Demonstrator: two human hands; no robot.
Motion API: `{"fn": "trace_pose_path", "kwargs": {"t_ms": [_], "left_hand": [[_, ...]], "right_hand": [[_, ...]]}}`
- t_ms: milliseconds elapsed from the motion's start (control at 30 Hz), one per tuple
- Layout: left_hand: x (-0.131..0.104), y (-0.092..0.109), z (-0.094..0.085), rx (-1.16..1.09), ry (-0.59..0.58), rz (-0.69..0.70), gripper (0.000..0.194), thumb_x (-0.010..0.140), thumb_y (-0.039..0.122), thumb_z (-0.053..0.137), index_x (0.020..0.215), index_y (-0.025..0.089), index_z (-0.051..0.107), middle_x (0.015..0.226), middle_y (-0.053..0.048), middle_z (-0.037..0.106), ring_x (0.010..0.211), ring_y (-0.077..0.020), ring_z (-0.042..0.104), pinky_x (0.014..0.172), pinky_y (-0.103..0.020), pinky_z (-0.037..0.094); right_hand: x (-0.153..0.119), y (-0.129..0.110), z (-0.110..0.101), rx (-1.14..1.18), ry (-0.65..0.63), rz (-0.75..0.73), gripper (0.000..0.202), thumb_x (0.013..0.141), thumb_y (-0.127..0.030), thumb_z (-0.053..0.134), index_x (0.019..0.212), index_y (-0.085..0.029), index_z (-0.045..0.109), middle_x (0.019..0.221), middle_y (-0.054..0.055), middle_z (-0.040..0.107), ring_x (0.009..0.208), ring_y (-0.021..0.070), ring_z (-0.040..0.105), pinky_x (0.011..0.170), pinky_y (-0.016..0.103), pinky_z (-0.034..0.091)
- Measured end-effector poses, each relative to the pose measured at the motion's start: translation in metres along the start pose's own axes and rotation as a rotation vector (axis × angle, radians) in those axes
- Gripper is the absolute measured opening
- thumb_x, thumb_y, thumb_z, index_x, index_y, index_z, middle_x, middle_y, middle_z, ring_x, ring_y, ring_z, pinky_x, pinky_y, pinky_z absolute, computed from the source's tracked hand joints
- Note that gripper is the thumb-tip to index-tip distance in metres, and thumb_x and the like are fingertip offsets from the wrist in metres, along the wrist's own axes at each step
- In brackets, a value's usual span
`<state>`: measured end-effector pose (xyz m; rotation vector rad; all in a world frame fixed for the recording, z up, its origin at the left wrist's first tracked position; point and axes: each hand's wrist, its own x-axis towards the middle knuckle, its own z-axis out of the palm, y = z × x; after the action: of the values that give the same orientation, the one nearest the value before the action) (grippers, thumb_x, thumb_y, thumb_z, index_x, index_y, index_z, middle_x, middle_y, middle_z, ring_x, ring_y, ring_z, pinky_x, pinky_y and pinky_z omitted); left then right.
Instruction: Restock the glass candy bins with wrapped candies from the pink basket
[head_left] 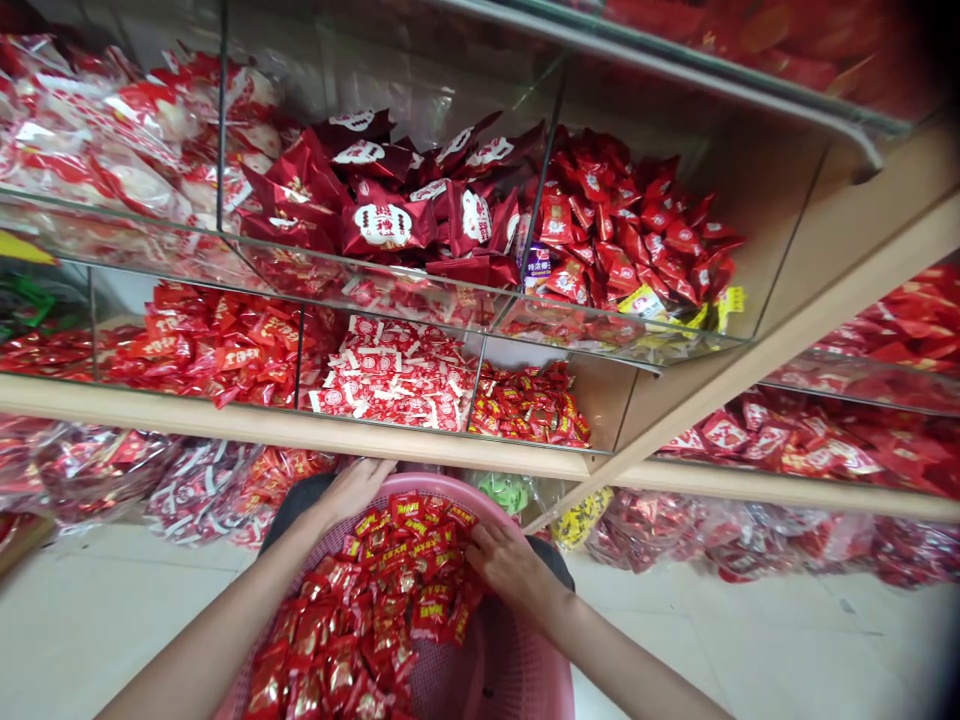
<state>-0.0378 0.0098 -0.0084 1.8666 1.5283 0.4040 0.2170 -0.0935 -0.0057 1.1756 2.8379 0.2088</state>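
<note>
A pink plastic basket (525, 655) is tilted below the shelf, between my knees. It holds a heap of red-wrapped candies (390, 590) with yellow lettering and gold patches, and part of its bottom shows bare at the lower right. My left hand (358, 492) grips the basket's far left rim; part of its grip is hidden. Inside the basket, my right hand (504, 562) rests its bent, slightly parted fingers against the right edge of the candy heap. No candy shows lifted in it.
In front, a wooden shelf (480, 452) carries glass-divided bins. Small red candies (529, 405) fill the nearest bin, beside white-and-red packets (397, 375). Dark red packets (382, 222) lie in the upper tier. Bagged sweets (645, 525) stand on the tiled floor under the shelf.
</note>
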Motion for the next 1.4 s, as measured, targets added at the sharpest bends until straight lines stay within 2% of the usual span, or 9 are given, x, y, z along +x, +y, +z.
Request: {"fn": "trace_pose_path", "kwargs": {"t_ms": [100, 233, 400, 733, 900, 1033, 1200, 1267, 1400], "left_hand": [[0.000, -0.002, 0.001, 0.001, 0.001, 0.005, 0.060, 0.083, 0.057, 0.021, 0.098, 0.018, 0.064, 0.107, -0.009, 0.066, 0.101, -0.0259, 0.057, 0.090, -0.030, 0.037], [0.001, -0.003, 0.002, 0.016, 0.003, 0.007, 0.059, 0.082, 0.055, 0.022, 0.098, 0.018, 0.065, 0.108, -0.008, 0.066, 0.104, -0.0254, 0.056, 0.089, -0.028, 0.037], [0.001, -0.003, 0.001, -0.004, -0.010, -0.008, 0.063, 0.082, 0.059, 0.020, 0.097, 0.018, 0.065, 0.107, -0.010, 0.065, 0.103, -0.0264, 0.056, 0.088, -0.030, 0.038], [0.001, -0.004, 0.002, -0.001, -0.002, -0.020, 0.063, 0.082, 0.059, 0.021, 0.102, 0.018, 0.064, 0.112, -0.009, 0.063, 0.108, -0.0268, 0.054, 0.089, -0.030, 0.037], [-0.001, -0.003, 0.001, -0.011, 0.002, -0.020, 0.062, 0.083, 0.058, 0.021, 0.104, 0.018, 0.064, 0.114, -0.008, 0.063, 0.107, -0.0258, 0.054, 0.090, -0.030, 0.037], [-0.001, -0.003, 0.001, 0.000, 0.010, -0.019, 0.061, 0.083, 0.058, 0.022, 0.104, 0.019, 0.064, 0.114, -0.007, 0.063, 0.108, -0.0258, 0.054, 0.090, -0.029, 0.037], [0.000, -0.005, 0.001, 0.001, 0.002, -0.004, 0.062, 0.083, 0.058, 0.021, 0.102, 0.019, 0.065, 0.112, -0.008, 0.064, 0.107, -0.0264, 0.054, 0.089, -0.030, 0.037], [0.000, -0.006, 0.002, -0.004, 0.003, -0.006, 0.062, 0.083, 0.058, 0.021, 0.101, 0.019, 0.065, 0.111, -0.009, 0.064, 0.107, -0.0268, 0.055, 0.090, -0.030, 0.037], [0.001, -0.006, 0.002, -0.037, 0.011, -0.034, 0.061, 0.082, 0.060, 0.024, 0.102, 0.019, 0.065, 0.112, -0.009, 0.064, 0.110, -0.0266, 0.053, 0.091, -0.029, 0.036]], "right_hand": [[0.002, 0.000, -0.003, 0.004, -0.008, 0.025, 0.012, 0.083, -0.013, 0.050, 0.091, -0.016, 0.059, 0.092, 0.008, 0.061, 0.088, 0.0201, 0.055, 0.074, 0.033, 0.044], [0.001, 0.000, -0.003, 0.039, 0.009, 0.060, 0.017, 0.083, -0.012, 0.050, 0.095, -0.015, 0.060, 0.101, 0.011, 0.060, 0.094, 0.0205, 0.054, 0.076, 0.033, 0.045], [-0.002, 0.001, -0.002, -0.007, 0.020, 0.049, 0.011, 0.081, -0.012, 0.053, 0.087, -0.014, 0.062, 0.097, 0.009, 0.060, 0.091, 0.0205, 0.054, 0.078, 0.033, 0.043], [-0.004, 0.006, -0.007, -0.069, 0.040, 0.051, 0.012, 0.080, -0.014, 0.053, 0.090, -0.015, 0.060, 0.090, 0.008, 0.058, 0.087, 0.0225, 0.049, 0.070, 0.036, 0.041], [-0.002, 0.012, -0.007, -0.002, 0.043, 0.064, 0.011, 0.079, -0.019, 0.055, 0.089, -0.018, 0.059, 0.091, 0.006, 0.058, 0.089, 0.0225, 0.048, 0.069, 0.036, 0.040], [-0.001, 0.012, -0.008, -0.002, 0.051, 0.080, 0.017, 0.078, -0.021, 0.057, 0.094, -0.018, 0.058, 0.093, 0.006, 0.057, 0.089, 0.0222, 0.049, 0.070, 0.036, 0.040], [0.000, 0.014, -0.008, 0.044, 0.050, 0.094, 0.032, 0.074, -0.037, 0.064, 0.099, -0.019, 0.055, 0.093, 0.005, 0.056, 0.090, 0.0214, 0.049, 0.072, 0.035, 0.040], [-0.001, 0.014, -0.008, 0.034, 0.058, 0.091, 0.027, 0.076, -0.034, 0.062, 0.097, -0.019, 0.055, 0.092, 0.005, 0.056, 0.089, 0.0207, 0.049, 0.072, 0.034, 0.040], [-0.002, 0.012, -0.009, -0.038, 0.057, 0.105, 0.011, 0.081, -0.016, 0.054, 0.092, -0.018, 0.056, 0.093, 0.006, 0.055, 0.086, 0.0198, 0.049, 0.070, 0.033, 0.039]]}}
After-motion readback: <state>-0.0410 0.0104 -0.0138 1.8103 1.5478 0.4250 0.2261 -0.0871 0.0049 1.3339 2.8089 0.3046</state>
